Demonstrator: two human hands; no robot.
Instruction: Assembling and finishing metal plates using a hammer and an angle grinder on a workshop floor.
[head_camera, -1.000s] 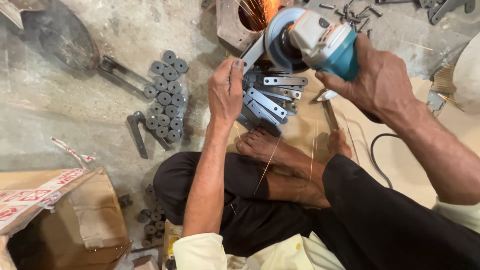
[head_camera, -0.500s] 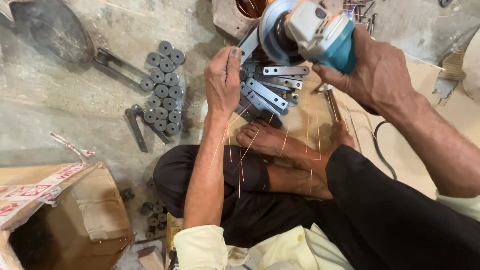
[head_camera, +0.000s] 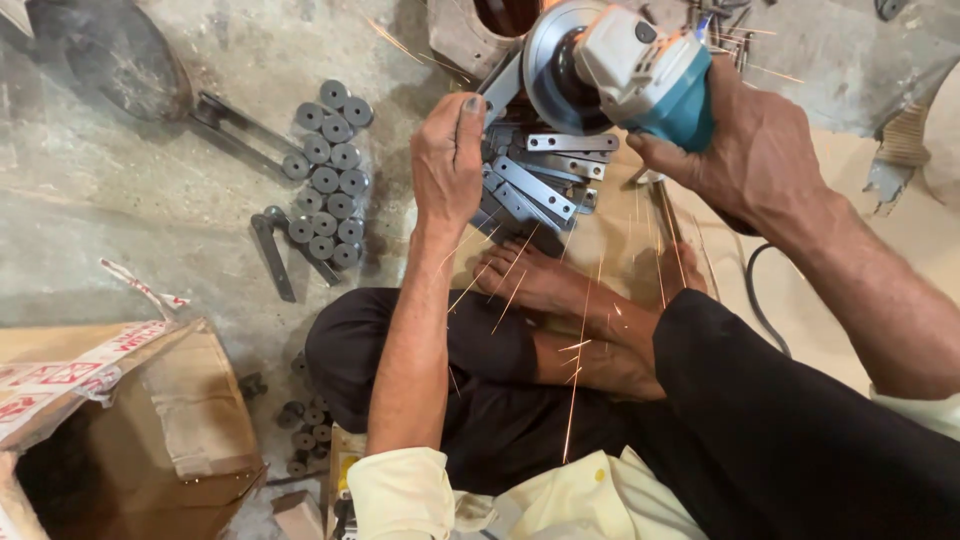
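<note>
Pale yellow rolled-up sleeves, black trousers, bare feet, bare forearms

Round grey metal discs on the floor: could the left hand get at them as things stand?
Probably yes: the round grey metal discs lie on open floor just beside the left hand, nothing between, though that hand now presses a flat metal strip.

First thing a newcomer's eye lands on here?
The teal angle grinder at top centre, gripped by the right hand, throwing orange sparks down over the bare feet. Next, the left hand pressing the pile of flat metal strips, and the rows of grey discs on the floor to the left.
</note>
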